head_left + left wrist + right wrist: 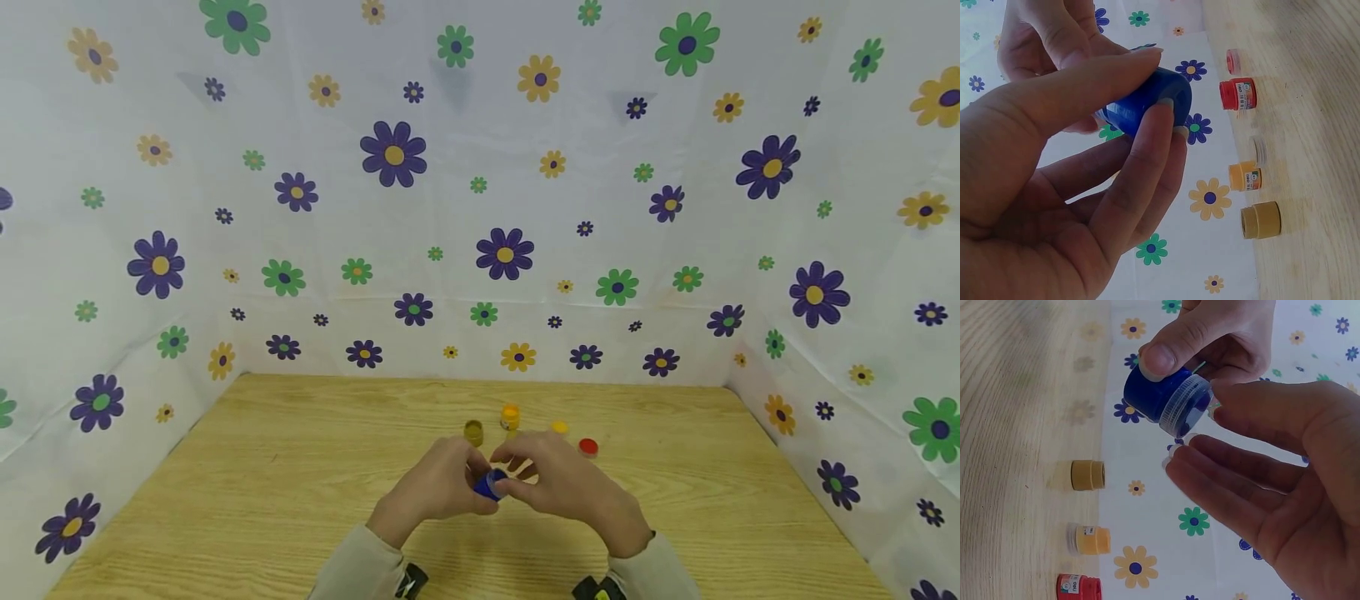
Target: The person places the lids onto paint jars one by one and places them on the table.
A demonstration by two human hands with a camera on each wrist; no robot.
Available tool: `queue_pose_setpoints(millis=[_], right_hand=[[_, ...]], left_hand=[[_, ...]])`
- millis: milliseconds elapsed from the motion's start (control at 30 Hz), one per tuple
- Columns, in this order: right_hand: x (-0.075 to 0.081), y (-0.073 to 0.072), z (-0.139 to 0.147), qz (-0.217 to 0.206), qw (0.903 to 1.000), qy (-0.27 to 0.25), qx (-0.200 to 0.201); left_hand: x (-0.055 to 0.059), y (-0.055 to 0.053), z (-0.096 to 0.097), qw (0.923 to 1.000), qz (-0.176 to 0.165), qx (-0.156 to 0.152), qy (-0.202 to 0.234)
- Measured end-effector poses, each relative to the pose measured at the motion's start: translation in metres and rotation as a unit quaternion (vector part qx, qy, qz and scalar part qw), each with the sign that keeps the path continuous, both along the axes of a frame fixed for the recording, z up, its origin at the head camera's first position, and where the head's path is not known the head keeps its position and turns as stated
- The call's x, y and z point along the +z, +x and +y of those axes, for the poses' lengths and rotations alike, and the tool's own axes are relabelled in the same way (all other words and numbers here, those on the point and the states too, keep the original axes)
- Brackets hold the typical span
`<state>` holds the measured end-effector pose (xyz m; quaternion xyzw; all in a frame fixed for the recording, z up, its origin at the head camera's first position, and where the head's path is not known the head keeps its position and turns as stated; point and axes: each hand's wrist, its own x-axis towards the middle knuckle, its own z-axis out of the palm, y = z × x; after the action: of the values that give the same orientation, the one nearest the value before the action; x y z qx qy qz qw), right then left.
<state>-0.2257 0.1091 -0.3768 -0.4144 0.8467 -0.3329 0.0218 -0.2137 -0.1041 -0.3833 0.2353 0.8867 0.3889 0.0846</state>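
A small blue paint jar with a clear ridged lid is held tilted above the table. My left hand grips its blue body, thumb on one side and fingertips on the other. My right hand is at the lid end, thumb tip at the lid's edge. Its other fingers stretch out almost straight, tips just beside the lid in the right wrist view. The lid sits on the jar's mouth.
Beyond the hands on the wooden table stand an ochre jar, a yellow jar and a red jar. A clear lid and a red lid lie near them. A flowered white sheet encloses the back and sides.
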Motion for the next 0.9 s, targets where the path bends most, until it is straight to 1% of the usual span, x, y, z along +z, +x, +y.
queue_pose_setpoints(millis=[267,467,600,700,867,900], right_hand=[[-0.0005,-0.0004,-0.001,0.025,0.9993,-0.014,0.024],[-0.0011,0.0,-0.0023,0.036,0.9985,-0.017,0.037],[-0.0012,0.0004,-0.0029,0.037,0.9985,-0.016,0.038],[-0.0016,0.0006,-0.0028,0.022,0.9989,-0.018,0.036],[-0.0021,0.0007,-0.003,-0.022,0.9989,-0.028,0.03],[-0.0023,0.0006,-0.0032,-0.021,0.9991,-0.026,0.027]], left_hand=[[0.0015,0.0,-0.0012,0.9999,0.004,0.012,-0.011],[0.0015,-0.0011,-0.0018,0.9999,0.009,0.008,-0.01],[0.0013,-0.0013,-0.0021,0.9999,0.009,0.003,-0.007],[0.0017,-0.0009,-0.0018,0.9999,0.011,0.0,-0.004],[0.0012,-0.0005,-0.0014,0.9999,0.014,-0.002,-0.002],[0.0009,-0.0004,-0.0013,0.9999,0.014,-0.002,-0.002]])
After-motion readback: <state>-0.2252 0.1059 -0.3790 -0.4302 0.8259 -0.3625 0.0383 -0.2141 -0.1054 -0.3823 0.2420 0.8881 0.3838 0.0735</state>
